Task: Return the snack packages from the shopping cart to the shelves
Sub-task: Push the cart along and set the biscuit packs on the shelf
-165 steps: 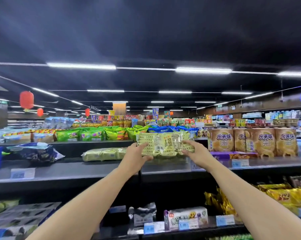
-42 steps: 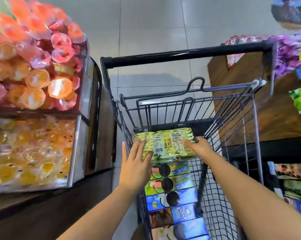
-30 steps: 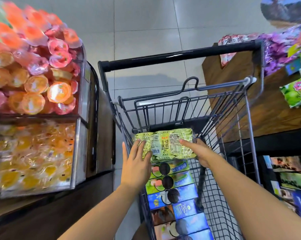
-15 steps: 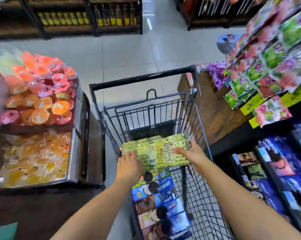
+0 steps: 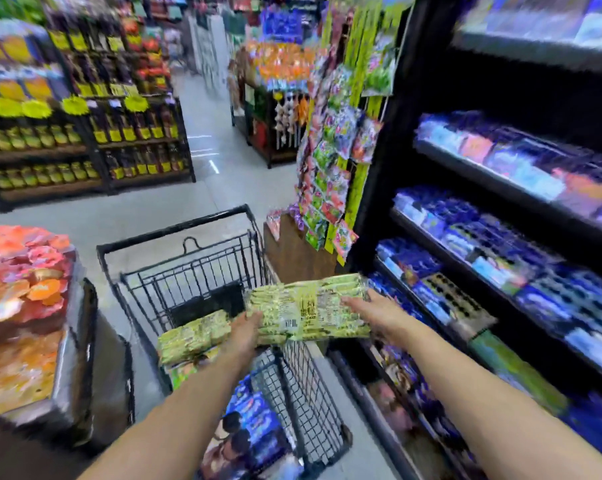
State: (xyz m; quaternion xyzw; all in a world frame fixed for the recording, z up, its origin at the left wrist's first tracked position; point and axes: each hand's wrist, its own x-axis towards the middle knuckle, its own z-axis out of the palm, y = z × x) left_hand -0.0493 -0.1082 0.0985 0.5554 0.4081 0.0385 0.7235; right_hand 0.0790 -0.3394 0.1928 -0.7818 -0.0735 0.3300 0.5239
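Observation:
A green snack package (image 5: 308, 308) is held flat between both hands, above the right rim of the black wire shopping cart (image 5: 202, 268). My left hand (image 5: 245, 332) grips its left end and my right hand (image 5: 372, 311) its right end. Another green package (image 5: 192, 336) of the same kind lies in the cart, on top of a row of blue and brown snack boxes (image 5: 247, 424). The dark shelves (image 5: 500, 188) on the right carry blue and purple packages. The view is blurred by motion.
A bin of orange and pink jelly cups (image 5: 25, 299) stands left of the cart. Hanging candy bags (image 5: 330, 174) and a wooden stand (image 5: 292, 251) sit just beyond the cart's right side. Bottle shelves (image 5: 84, 140) line the far side of the tiled aisle (image 5: 219, 174).
The green package has been lifted out of the cart and carried right, toward the shelves. The view has swung up and to the right, and a second green package now shows in the cart.

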